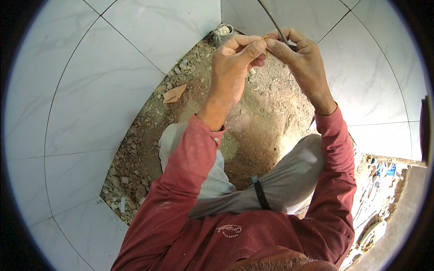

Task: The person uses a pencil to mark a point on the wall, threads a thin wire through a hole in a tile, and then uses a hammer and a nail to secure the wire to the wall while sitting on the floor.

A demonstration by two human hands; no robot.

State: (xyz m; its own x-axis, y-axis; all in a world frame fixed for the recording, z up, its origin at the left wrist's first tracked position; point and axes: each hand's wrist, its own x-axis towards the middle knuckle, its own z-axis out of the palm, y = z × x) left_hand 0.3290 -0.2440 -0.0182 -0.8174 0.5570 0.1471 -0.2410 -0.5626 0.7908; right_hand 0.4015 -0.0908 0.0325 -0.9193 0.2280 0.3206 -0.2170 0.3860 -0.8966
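Observation:
My left hand is closed in a pinch, thumb against forefinger, on a thin yellow loop that looks like wire or cord. Beside it, my right hand pinches at the same yellow loop, the fingertips of both hands almost touching. A dark cable comes down from the top edge and runs into my right hand between thumb and fingers. Its end is hidden there. Both hands are raised over bare ground near the corner of the tiled walls.
Pale marbled tiles stand on the left, with more tiles on the right. Rubble and dirt cover the ground. A scrap of brown card lies there. A whitish bundle sits in the corner; litter lies at lower right.

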